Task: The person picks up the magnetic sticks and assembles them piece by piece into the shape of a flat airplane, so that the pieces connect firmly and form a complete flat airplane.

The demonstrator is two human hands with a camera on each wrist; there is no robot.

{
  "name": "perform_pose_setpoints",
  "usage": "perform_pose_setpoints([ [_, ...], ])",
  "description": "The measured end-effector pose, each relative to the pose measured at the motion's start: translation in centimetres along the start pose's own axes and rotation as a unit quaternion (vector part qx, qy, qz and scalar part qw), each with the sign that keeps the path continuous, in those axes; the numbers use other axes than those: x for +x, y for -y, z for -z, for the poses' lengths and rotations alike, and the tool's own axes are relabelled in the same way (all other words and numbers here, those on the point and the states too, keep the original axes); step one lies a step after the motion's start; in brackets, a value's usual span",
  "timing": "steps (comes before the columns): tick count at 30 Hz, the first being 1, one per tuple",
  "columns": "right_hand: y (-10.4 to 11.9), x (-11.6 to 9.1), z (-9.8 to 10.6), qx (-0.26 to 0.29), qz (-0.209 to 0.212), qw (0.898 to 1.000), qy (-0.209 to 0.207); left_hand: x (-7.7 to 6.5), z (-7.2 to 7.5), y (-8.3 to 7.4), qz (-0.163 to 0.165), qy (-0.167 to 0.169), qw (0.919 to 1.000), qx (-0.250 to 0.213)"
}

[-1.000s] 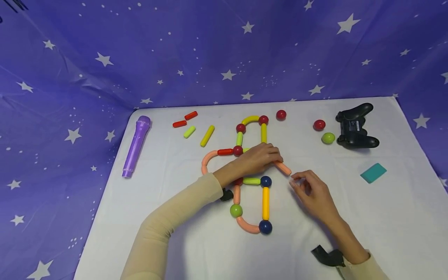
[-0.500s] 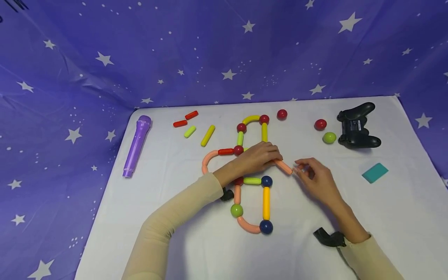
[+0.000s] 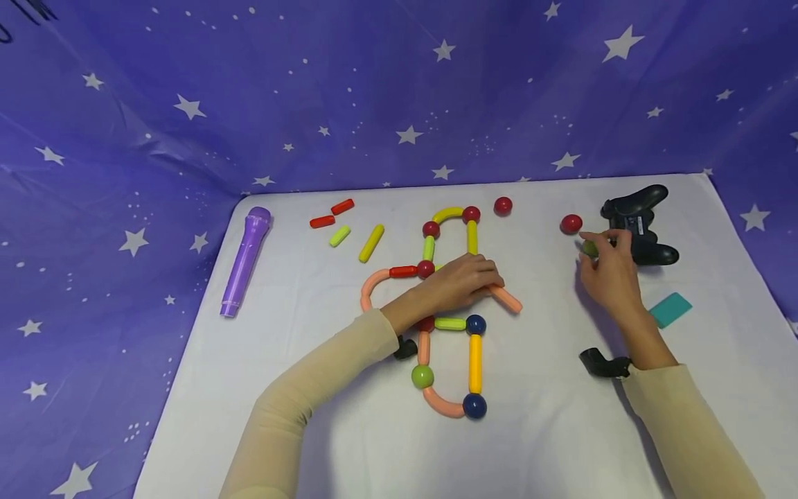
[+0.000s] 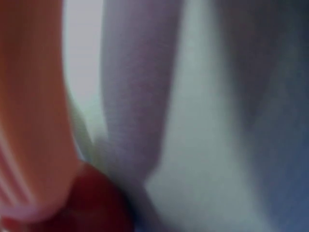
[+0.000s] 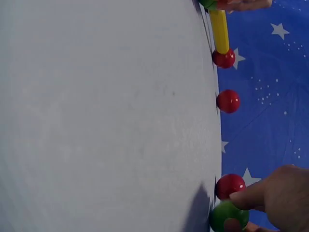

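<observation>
My left hand (image 3: 464, 281) lies over the middle of a magnetic stick-and-ball shape, its fingers bent down round a salmon magnetic stick (image 3: 506, 299) whose free end sticks out to the right. The palm hides part of the shape and the exact grip. In the right wrist view, some left fingers touch a green part at the top edge. Beyond, at the right, my right hand (image 3: 614, 274) pinches a green magnetic ball (image 5: 229, 217) between thumb and fingers. A red ball (image 5: 230, 186) sits right beside that one. The left wrist view is blurred, with a salmon stick (image 4: 34, 106) against a red ball (image 4: 99, 203).
The black game controller (image 3: 651, 249) is close behind the right hand, and a teal block (image 3: 670, 310) lies by the wrist. Another red ball (image 3: 503, 206) rests near the back edge. Loose sticks (image 3: 371, 243) and a purple microphone (image 3: 246, 263) lie on the left.
My right hand has left the salmon stick's free end, moved right and back, and now pinches the green ball. The left hand stays where it was.
</observation>
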State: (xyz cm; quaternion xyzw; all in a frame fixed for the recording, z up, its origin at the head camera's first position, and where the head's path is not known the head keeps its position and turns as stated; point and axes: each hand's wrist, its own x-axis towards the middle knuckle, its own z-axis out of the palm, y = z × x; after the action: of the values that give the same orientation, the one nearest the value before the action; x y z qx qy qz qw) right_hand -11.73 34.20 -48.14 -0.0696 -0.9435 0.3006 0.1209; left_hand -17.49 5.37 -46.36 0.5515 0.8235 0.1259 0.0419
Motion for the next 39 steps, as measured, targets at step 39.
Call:
perform_pose_setpoints([
  [39, 3.1, -6.3, -3.2, 0.123, 0.184, 0.959, 0.179, -0.4, 0.0, 0.3, 0.019, -0.024, 0.9994, 0.019],
])
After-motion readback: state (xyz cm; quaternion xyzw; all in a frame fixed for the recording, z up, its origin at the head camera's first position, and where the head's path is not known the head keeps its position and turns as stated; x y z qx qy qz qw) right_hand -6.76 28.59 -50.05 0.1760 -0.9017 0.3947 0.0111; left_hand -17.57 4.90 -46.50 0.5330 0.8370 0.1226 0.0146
